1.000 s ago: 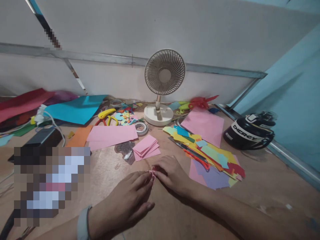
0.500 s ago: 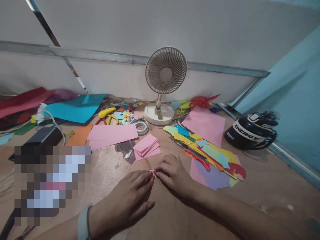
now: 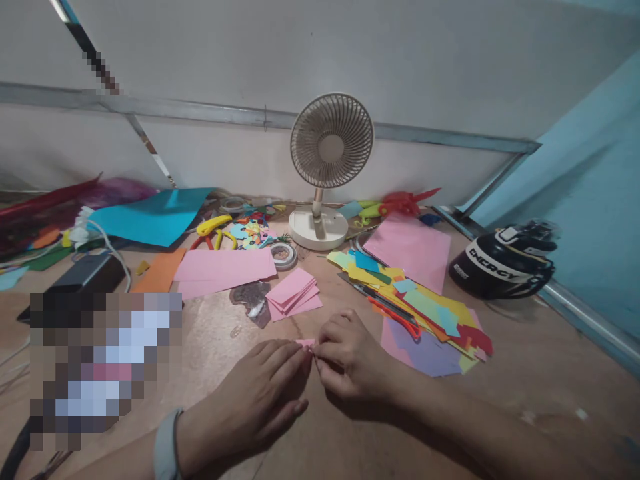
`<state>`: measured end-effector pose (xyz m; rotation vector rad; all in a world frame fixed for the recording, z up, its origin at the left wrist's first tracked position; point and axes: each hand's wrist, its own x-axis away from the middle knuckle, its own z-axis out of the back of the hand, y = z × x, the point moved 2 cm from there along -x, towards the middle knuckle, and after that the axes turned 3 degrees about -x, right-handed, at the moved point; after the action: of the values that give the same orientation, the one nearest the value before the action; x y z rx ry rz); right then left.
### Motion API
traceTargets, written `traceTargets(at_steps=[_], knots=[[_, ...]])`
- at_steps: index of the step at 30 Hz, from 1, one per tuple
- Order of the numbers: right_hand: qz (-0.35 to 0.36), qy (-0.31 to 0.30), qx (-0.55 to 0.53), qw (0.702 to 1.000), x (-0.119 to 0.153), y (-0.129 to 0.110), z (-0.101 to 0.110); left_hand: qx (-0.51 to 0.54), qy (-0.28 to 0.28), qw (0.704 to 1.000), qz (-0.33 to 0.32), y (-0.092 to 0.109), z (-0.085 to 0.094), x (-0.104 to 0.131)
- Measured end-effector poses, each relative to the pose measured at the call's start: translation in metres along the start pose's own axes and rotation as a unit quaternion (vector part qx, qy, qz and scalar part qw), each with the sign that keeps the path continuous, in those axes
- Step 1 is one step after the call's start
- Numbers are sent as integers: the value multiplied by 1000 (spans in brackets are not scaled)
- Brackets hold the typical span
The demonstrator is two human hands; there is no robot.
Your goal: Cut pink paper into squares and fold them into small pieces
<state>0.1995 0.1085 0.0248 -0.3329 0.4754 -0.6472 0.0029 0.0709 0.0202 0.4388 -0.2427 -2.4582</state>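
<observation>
Between your hands, on the brown tabletop (image 3: 320,443), sits a small piece of pink paper (image 3: 304,343), mostly covered, just a narrow sliver showing. Your left hand (image 3: 257,377) lies flat over it, thumb apart; your right hand's (image 3: 353,357) fingertips pinch its right end.

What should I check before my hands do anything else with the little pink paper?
1. Left hand on the small pink paper: ok, touching it.
2. Right hand on it too: ok, pinching its right end.
3. Whole paper in sight: not ok, your hands hide part of it.
4. Edges lined up: cannot tell, too covered.
5. Orange-handled tool clear of both hands: ok, lying apart on the right.
6. Black bottle away from the paper: ok, far right.
</observation>
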Motion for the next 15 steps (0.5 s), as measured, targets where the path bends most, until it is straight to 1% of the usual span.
traceTargets(at_steps=[3,4,6,7,8,10,11,12,13,15], knots=[[-33,-2,-40,999,-3,5,-1,-4,-16,1000,-4,0,0,-1],[-58,-2,-60,997,-5,7,-1,-4,-17,1000,-5,0,0,-1],[-147,-6,-119,982,-8,15,-2,-1,-10,1000,-5,0,1,-2],[-209,-20,-166,964,-10,20,-4,0,-6,1000,-5,0,2,-2],[-272,-43,-222,935,-11,26,-6,1,-4,1000,-5,1,3,-2],[-374,-114,-336,857,-13,37,-12,7,-15,1000,-2,1,4,-3],[-403,-151,-378,820,-15,42,-15,10,-25,1000,0,1,4,-3],[-418,-185,-403,793,-17,47,-16,11,-35,999,1,1,4,-3],[-425,-213,-414,776,-19,51,-18,12,-43,999,2,1,3,-3],[-422,-262,-419,760,-24,57,-19,11,-49,999,1,1,3,-2]])
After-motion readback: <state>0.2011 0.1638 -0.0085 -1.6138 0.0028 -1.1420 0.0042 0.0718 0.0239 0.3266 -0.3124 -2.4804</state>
